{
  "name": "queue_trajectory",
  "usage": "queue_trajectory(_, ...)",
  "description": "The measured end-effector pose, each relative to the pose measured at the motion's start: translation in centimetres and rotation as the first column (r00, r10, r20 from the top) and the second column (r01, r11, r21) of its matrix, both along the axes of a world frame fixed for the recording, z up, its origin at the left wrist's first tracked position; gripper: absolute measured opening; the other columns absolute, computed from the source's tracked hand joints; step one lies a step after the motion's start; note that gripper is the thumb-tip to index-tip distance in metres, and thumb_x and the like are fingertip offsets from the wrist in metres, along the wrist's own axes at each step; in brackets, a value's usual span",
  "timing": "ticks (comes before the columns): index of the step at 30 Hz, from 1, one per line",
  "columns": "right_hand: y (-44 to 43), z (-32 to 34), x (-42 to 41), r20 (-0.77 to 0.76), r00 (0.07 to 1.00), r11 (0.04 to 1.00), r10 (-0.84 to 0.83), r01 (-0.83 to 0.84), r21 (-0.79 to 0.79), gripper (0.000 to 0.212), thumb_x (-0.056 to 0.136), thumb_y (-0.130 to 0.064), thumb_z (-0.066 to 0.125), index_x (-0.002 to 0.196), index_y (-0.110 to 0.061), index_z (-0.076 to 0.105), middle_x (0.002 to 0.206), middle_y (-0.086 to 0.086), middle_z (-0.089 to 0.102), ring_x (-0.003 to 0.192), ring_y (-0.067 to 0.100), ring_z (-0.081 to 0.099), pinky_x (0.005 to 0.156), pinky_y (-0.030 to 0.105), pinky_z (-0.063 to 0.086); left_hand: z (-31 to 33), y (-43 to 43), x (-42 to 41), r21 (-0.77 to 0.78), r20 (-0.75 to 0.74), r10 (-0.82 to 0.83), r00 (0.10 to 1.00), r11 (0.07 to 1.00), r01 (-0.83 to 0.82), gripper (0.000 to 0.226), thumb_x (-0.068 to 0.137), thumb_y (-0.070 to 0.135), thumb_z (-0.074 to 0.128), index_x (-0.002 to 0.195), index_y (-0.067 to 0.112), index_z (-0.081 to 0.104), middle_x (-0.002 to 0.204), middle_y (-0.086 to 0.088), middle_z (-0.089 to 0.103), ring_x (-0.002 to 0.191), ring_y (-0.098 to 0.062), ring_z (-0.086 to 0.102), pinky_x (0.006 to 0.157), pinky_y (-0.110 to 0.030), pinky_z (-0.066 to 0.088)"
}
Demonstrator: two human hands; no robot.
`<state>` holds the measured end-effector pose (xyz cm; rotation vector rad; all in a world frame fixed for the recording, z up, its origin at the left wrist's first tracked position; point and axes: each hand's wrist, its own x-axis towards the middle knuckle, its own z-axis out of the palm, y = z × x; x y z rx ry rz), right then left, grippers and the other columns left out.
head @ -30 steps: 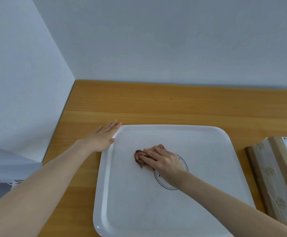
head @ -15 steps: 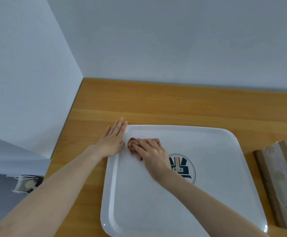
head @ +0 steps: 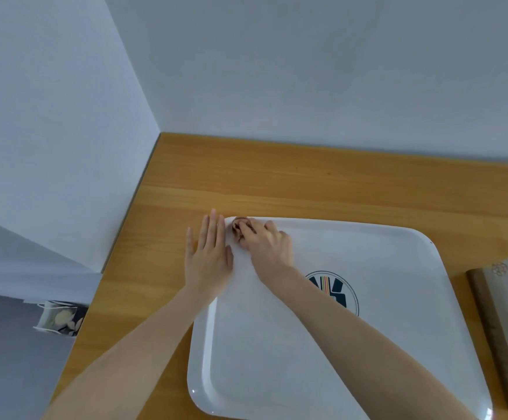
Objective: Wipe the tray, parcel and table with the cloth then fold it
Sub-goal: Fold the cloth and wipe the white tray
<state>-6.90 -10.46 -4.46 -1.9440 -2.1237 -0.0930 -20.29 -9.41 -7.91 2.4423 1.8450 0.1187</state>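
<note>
A white square tray [head: 383, 256] with a round printed logo lies on the wooden table [head: 307, 177]. My right hand [head: 269, 247] presses a small bunched brown cloth [head: 240, 227] into the tray's far left corner, fingers curled over it. Most of the cloth is hidden under those fingers. My left hand [head: 208, 256] lies flat with straight fingers on the tray's left rim, right beside the cloth. A brown paper-wrapped parcel [head: 507, 322] sits at the right edge of the view, partly cut off.
Grey walls meet at the table's far left corner. Off the table's left edge, down on the floor, stands a small patterned bag [head: 60, 318]. Bare wood runs between the tray and the back wall.
My right hand has slid the cloth from near the tray's middle up to its far left corner, uncovering the logo. The left hand has stayed on the left rim.
</note>
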Motion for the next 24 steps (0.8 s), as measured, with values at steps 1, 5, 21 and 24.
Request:
queue_trajectory(1, 0.2, 0.2, -0.1, 0.011, 1.000, 0.999, -0.017, 0.018, -0.039, 0.051, 0.042, -0.020, 0.091, 0.090, -0.024, 0.075, 0.081, -0.008, 0.070, 0.063, 0.017, 0.064, 0.044, 0.017, 0.038, -0.1, -0.6, -0.1, -0.001, 0.029, 0.010, 1.000, 1.000, -0.010, 0.058, 0.093, 0.028, 0.024, 0.144, 0.003, 0.032, 0.152, -0.011, 0.031, 0.140, -0.021, 0.030, 0.113, -0.044, 0.010)
queue_trajectory(5, -0.7, -0.5, 0.0, -0.011, 1.000, 1.000, 0.014, -0.014, 0.020, 0.054, 0.043, -0.012, 0.088, 0.095, -0.022, 0.075, 0.090, -0.004, 0.071, 0.067, 0.021, 0.066, 0.050, 0.023, 0.045, -0.5, -3.0, -1.1, -0.062, 0.117, 0.061, 0.991, 0.997, -0.054, 0.063, 0.090, 0.031, 0.005, 0.149, 0.012, 0.015, 0.157, 0.000, 0.014, 0.143, -0.011, 0.010, 0.116, -0.039, 0.004)
queue_trajectory(21, -1.0, -2.2, 0.1, -0.079, 0.990, 0.982, 0.120, -0.107, 0.159, 0.028, 0.076, -0.010, 0.058, 0.097, -0.018, 0.075, 0.102, 0.002, 0.072, 0.085, 0.028, 0.070, 0.070, 0.041, 0.058, 0.1, -3.6, -1.3, -0.150, 0.248, 0.108, 0.963, 0.986, -0.072, 0.070, 0.082, 0.062, -0.023, 0.145, 0.033, -0.011, 0.155, 0.013, -0.012, 0.142, -0.003, -0.015, 0.115, -0.036, -0.012)
queue_trajectory(24, -0.8, -2.2, -0.2, -0.110, 0.990, 0.993, 0.085, -0.075, 0.092, 0.034, 0.067, -0.005, 0.072, 0.099, -0.017, 0.074, 0.106, 0.004, 0.071, 0.087, 0.030, 0.069, 0.074, 0.045, 0.057, 0.3, -4.5, -1.3, -0.137, 0.207, 0.128, 0.970, 0.985, -0.101, 0.075, 0.078, 0.063, -0.029, 0.145, 0.032, -0.013, 0.152, 0.013, -0.017, 0.143, -0.006, -0.015, 0.113, -0.039, -0.015)
